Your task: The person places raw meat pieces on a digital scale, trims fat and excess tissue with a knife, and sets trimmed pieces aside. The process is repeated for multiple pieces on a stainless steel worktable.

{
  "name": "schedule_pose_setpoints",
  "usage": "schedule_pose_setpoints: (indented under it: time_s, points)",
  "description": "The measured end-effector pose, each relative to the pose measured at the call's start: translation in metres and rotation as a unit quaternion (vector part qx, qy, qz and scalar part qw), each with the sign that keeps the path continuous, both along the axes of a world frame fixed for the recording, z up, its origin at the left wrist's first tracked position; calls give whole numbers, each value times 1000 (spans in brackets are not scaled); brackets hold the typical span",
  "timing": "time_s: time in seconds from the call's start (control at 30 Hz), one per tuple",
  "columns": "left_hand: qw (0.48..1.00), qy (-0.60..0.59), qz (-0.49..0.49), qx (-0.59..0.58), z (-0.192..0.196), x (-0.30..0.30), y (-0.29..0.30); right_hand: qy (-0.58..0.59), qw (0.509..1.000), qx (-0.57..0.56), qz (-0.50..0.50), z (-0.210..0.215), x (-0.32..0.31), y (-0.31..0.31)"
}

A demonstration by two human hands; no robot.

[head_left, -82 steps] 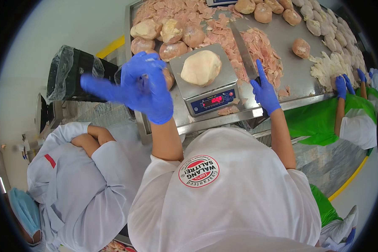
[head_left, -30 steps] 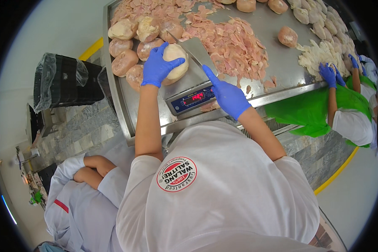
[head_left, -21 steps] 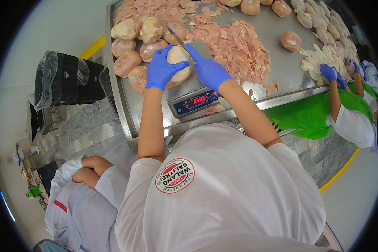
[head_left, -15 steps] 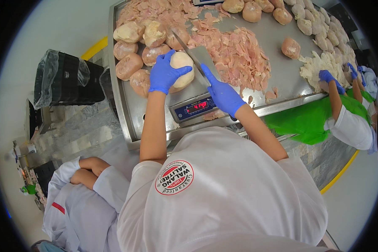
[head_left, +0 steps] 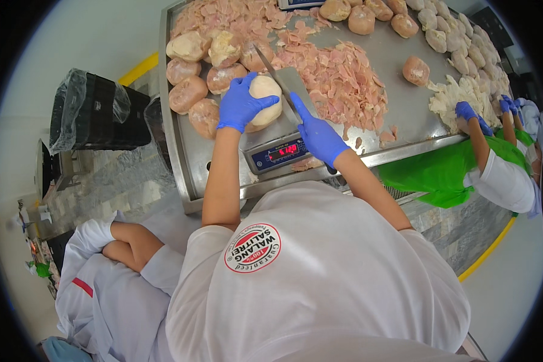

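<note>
A pale round meat lump [head_left: 268,90] sits on the pan of a small scale [head_left: 277,155] with a red lit display. My left hand [head_left: 240,104], in a blue glove, grips the lump from its left side. My right hand [head_left: 317,136], also blue-gloved, holds a broad-bladed knife [head_left: 285,84], index finger stretched along the blade. The blade lies against the lump's right side, tip pointing away from me. Both forearms reach forward over a white shirt.
The steel table [head_left: 181,163] carries a heap of pink meat shavings [head_left: 341,72], more lumps [head_left: 190,90] on the left and a row of lumps [head_left: 446,36] at the far right. A co-worker's gloved hand [head_left: 466,112] handles pale shreds. A black bin [head_left: 96,111] stands left; another person [head_left: 123,283] sits lower left.
My left hand came down from the air onto the lump on the scale. My right hand brought the knife in from the right against the lump.
</note>
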State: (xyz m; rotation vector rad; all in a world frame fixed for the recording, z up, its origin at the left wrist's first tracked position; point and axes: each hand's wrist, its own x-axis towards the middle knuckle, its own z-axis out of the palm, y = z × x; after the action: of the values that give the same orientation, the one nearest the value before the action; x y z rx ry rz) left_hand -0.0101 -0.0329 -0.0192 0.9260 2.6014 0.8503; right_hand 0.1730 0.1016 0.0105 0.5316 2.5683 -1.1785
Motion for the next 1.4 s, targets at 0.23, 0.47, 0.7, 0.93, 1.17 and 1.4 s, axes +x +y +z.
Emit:
schedule_pose_setpoints:
  time_s: [0.23,0.47,0.7,0.93,1.17,1.4]
  points:
    - [999,7,19,29,-6,1,5,53,996,-72,-25,-4,-43,22]
    - [1000,0,8,12,0,-1,3,149,989,-10,-17,-37,2,7]
    - [999,-9,4,42,-4,0,7,48,992,-111,-34,-41,-50,22]
    - [990,-40,-50,126,-14,-19,1,-9,972,-218,-84,-36,16,21]
    - [988,46,-4,146,-23,-25,10,79,980,-91,-159,-12,7,64]
    - [996,34,48,69,-13,-8,13,121,990,-28,-72,-3,16,6]
